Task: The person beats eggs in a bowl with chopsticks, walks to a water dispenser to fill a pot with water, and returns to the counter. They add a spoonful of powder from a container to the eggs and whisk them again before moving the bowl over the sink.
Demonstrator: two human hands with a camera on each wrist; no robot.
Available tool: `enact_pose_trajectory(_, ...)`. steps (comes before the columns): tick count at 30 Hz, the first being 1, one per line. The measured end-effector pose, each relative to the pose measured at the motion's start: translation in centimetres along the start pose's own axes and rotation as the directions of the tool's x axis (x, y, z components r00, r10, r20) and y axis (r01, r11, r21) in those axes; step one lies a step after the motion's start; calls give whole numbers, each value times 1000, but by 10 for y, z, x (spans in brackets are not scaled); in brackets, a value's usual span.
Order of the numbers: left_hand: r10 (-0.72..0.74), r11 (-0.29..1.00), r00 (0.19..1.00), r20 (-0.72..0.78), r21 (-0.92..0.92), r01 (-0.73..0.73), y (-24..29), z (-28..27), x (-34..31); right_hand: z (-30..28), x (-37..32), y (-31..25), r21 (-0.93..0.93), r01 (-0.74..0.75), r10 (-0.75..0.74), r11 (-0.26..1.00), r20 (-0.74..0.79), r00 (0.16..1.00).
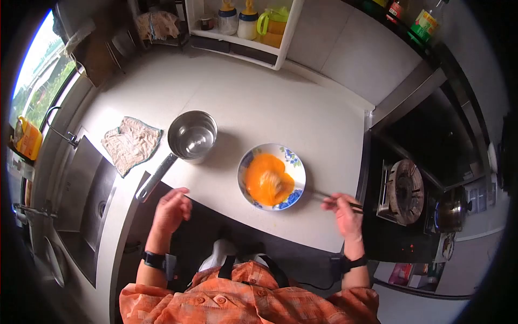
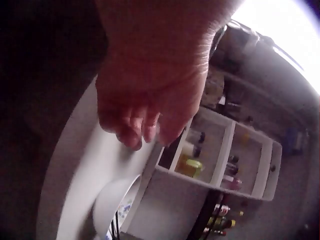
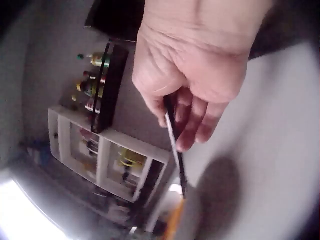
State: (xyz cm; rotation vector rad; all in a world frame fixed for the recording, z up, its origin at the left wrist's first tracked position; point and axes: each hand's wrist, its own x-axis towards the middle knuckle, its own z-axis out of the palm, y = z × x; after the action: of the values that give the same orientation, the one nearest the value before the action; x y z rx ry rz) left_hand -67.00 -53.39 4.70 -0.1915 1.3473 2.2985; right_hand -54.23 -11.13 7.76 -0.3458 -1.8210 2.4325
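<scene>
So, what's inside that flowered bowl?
Inside the bowl is orange liquid with a blurred, paler patch near its middle. Chopsticks reach in over the rim. The liquid covers the bowl's bottom, and the chopsticks' tips can't be made out.

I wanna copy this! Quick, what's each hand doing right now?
Left hand: open, fingers loosely curled, holding nothing.
Right hand: closed, holding the chopsticks.

White floral bowl [image 1: 294,160] has orange liquid [image 1: 259,168] in it, and the right hand [image 1: 345,212] at its 4 o'clock grips chopsticks [image 1: 319,194] reaching in. Metal saucepan [image 1: 192,141] sits at the bowl's 10, handle [image 1: 156,179] pointing to 7. Left hand [image 1: 172,209]'s at the bowl's 8ish, near that handle. Beige cloth [image 1: 132,144] at the pan's 9.
</scene>
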Motion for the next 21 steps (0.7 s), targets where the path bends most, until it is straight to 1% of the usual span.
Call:
enact_pose_trajectory(1, -43, 999, 999, 29, 16, 42, -5, 9, 2, -7, 4, 7, 11, 74, -72, 997, -123, 990)
enact_pose_trajectory(2, -75, 996, 996, 50, 43, 73, -10, 18, 5, -13, 7, 11, 11, 150, -143, 989, -240, 960)
enact_pose_trajectory(3, -117, 992, 988, 104, 63, 111, -16, 25, 8, -8, 6, 7, 8, 158, -152, 987, -232, 961)
enact_pose_trajectory(4, -146, 984, 984, 101, 120, 134, -18, 34, 11, 1, 1, 0, -6, 74, -74, 997, -115, 991)
enact_pose_trajectory(5, -180, 970, 979, 95, 181, 161, -21, 42, 13, 6, -3, -2, -28, -11, 11, 1000, -2, 1000)
enact_pose_trajectory(6, -177, 970, 980, 94, 183, 158, -25, 45, 16, -5, 1, 5, 59, 67, -62, 996, -77, 995)
enact_pose_trajectory(7, -167, 963, 978, 123, 233, 135, -32, 47, 21, -9, 1, 10, 63, 68, -63, 996, -79, 995)
enact_pose_trajectory(8, -156, 954, 975, 156, 279, 108, -37, 49, 24, -13, 0, 12, 2, 65, -65, 998, -130, 989)
enact_pose_trajectory(9, -150, 955, 976, 159, 278, 101, -39, 51, 28, -11, 2, 10, -61, 62, -72, 996, -177, 982)
enact_pose_trajectory(10, -156, 949, 977, 146, 296, 108, -41, 53, 30, -1, -4, 6, -59, 3, -9, 998, -87, 996)
enact_pose_trajectory(11, -168, 942, 977, 131, 315, 119, -44, 53, 31, -4, -3, 5, -59, 2, -7, 998, -87, 996)
enact_pose_trajectory(13, -164, 930, 981, 99, 346, 120, -47, 51, 32, -11, 0, 1, 48, 93, -86, 995, -120, 989)
enact_pose_trajectory(14, -168, 925, 983, 80, 358, 129, -48, 51, 32, -13, 2, -3, -16, 120, -120, 993, -240, 963)
enact_pose_trajectory(15, -167, 921, 984, 62, 366, 133, -47, 52, 33, -7, 0, -4, -16, 121, -121, 993, -239, 963)
enact_pose_trajectory(16, -164, 922, 984, 62, 365, 131, -46, 54, 34, 1, -4, -3, -51, 57, -63, 997, -125, 990)
enact_pose_trajectory(17, -168, 915, 985, 49, 378, 137, -45, 56, 33, 6, -7, -2, -91, -7, 6, 996, -13, 1000)
enact_pose_trajectory(18, -174, 908, 984, 35, 393, 146, -44, 57, 32, 4, -6, -3, -61, -21, 22, 998, 19, 1000)
enact_pose_trajectory(19, -179, 905, 983, 32, 397, 152, -44, 56, 32, -1, -2, -2, -56, -25, 26, 998, 15, 1000)
enact_pose_trajectory(20, -175, 900, 984, 32, 411, 147, -44, 56, 33, -9, 3, 0, -47, 54, -59, 997, -95, 994)
enact_pose_trajectory(21, -173, 895, 984, 31, 421, 144, -45, 56, 32, -12, 4, 0, -52, 130, -138, 990, -204, 969)
